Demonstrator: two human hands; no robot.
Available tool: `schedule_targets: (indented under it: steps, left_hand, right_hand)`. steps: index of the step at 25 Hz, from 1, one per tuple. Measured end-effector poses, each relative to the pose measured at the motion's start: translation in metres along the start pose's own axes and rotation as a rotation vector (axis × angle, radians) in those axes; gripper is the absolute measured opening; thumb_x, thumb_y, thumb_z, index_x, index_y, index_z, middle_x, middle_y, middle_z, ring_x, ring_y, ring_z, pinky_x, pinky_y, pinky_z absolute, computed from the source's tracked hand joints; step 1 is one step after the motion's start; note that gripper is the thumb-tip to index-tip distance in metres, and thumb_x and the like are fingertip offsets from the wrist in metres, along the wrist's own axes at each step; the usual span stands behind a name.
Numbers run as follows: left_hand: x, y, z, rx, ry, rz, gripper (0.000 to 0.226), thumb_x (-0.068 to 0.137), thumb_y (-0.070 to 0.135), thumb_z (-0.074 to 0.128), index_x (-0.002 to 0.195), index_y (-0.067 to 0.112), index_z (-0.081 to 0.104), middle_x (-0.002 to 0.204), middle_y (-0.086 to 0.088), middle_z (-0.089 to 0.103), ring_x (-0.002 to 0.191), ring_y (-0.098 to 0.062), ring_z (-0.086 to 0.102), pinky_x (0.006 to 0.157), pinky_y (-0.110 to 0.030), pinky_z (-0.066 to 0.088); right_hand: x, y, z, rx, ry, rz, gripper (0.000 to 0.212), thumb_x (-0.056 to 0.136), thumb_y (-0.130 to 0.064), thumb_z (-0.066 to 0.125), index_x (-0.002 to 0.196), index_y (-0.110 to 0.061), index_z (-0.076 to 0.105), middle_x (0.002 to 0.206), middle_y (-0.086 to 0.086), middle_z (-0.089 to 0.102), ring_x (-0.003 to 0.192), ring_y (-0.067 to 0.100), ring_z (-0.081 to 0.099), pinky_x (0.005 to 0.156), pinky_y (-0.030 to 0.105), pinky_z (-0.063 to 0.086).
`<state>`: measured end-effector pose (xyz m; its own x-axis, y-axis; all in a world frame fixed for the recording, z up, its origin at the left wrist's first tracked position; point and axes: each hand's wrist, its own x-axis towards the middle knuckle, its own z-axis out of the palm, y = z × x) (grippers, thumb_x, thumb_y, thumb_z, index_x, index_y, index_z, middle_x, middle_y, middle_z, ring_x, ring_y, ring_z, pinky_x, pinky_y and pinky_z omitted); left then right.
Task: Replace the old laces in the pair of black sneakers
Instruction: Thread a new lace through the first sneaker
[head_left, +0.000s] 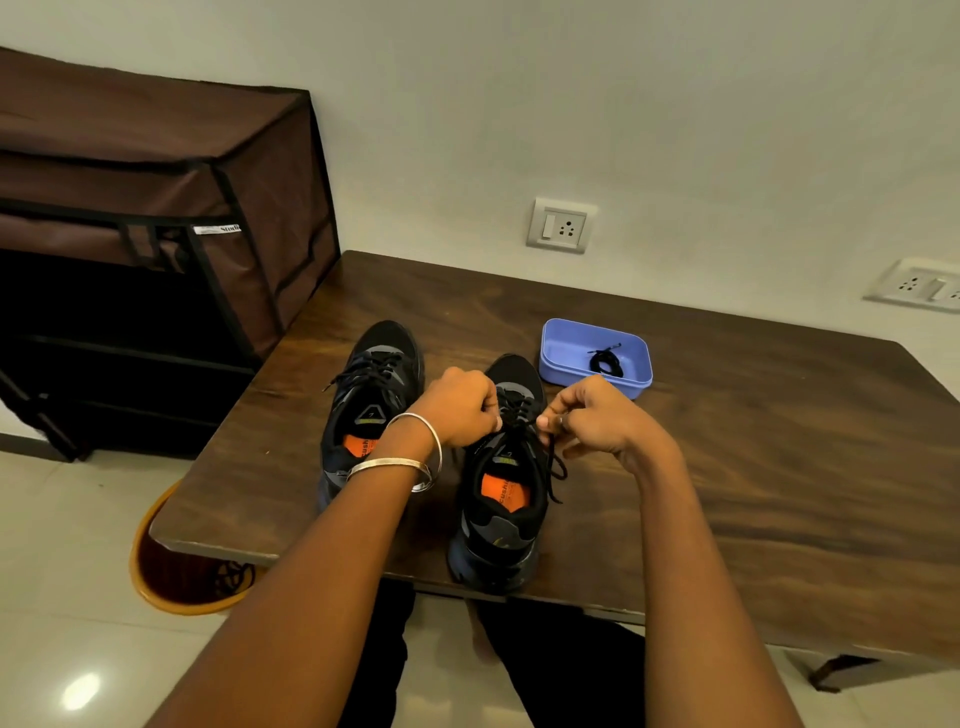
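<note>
Dark wood table (753, 467) against pale wall, tiled floor below. Two black sneakers near front edge, toes toward wall, long axes running front to back. Left sneaker (371, 395) laced. Left hand (460, 408) and right hand (592, 421) pinch lace (550, 462) over right sneaker (501, 499). Blue tray (566, 338) behind, holding what looks like coiled black lace (607, 360).

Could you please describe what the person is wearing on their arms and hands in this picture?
Both forearms are bare, with no sleeves in view. The left wrist carries two thin silver-coloured bangles. The right hand wears a dark ring on one finger. The left hand shows no ring. No gloves or watch are visible.
</note>
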<state>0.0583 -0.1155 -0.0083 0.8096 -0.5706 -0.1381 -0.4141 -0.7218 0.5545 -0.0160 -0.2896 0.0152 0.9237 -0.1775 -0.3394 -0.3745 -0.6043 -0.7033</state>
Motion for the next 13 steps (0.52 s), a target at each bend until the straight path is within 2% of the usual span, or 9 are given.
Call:
schedule_targets:
  steps: [3, 7, 8, 10, 13]
  left_hand:
    - [-0.005, 0.004, -0.005, -0.203, 0.030, -0.038, 0.010, 0.088, 0.007, 0.063, 0.081, 0.004, 0.069, 0.078, -0.008, 0.072, 0.070, -0.017, 0.070, 0.073, -0.029, 0.059]
    - [-0.007, 0.003, -0.008, -0.327, 0.168, -0.105, 0.002, 0.085, 0.013, 0.072, 0.087, 0.012, 0.072, 0.072, -0.001, 0.068, 0.065, -0.011, 0.063, 0.071, -0.029, 0.058]
    - [-0.006, 0.001, -0.009, -0.348, 0.164, -0.119, 0.010, 0.082, 0.014, 0.075, 0.092, 0.014, 0.072, 0.075, 0.001, 0.065, 0.070, -0.011, 0.061, 0.068, -0.025, 0.056]
    - [-0.006, -0.003, -0.009, -0.343, 0.034, -0.086, 0.034, 0.077, 0.019, 0.080, 0.110, 0.020, 0.069, 0.091, 0.003, 0.060, 0.084, -0.011, 0.058, 0.069, -0.020, 0.049]
    - [-0.005, 0.004, -0.001, -0.062, -0.141, 0.024, 0.058, 0.074, 0.027, 0.082, 0.128, 0.033, 0.060, 0.118, -0.001, 0.058, 0.110, -0.017, 0.055, 0.094, -0.032, 0.047]
  right_hand:
    - [-0.002, -0.002, 0.001, 0.048, -0.072, 0.048, 0.021, 0.095, 0.001, 0.051, 0.079, -0.001, 0.062, 0.076, 0.015, 0.069, 0.070, 0.023, 0.063, 0.072, 0.039, 0.054]
    - [-0.011, -0.002, -0.002, 0.273, -0.076, 0.093, 0.024, 0.096, -0.001, 0.045, 0.077, -0.004, 0.060, 0.076, 0.019, 0.067, 0.067, 0.027, 0.065, 0.067, 0.035, 0.052]
    - [-0.010, 0.000, -0.003, 0.347, -0.074, 0.121, 0.024, 0.096, -0.002, 0.042, 0.078, -0.004, 0.059, 0.079, 0.021, 0.068, 0.073, 0.033, 0.068, 0.072, 0.039, 0.054]
    - [-0.010, 0.002, -0.004, 0.484, -0.080, 0.164, 0.022, 0.095, -0.004, 0.037, 0.080, -0.005, 0.053, 0.089, 0.029, 0.070, 0.089, 0.049, 0.068, 0.084, 0.053, 0.055]
    - [-0.011, 0.001, -0.006, 0.589, -0.064, 0.151, 0.022, 0.094, -0.004, 0.036, 0.076, -0.008, 0.049, 0.097, 0.029, 0.070, 0.099, 0.051, 0.066, 0.092, 0.063, 0.050]
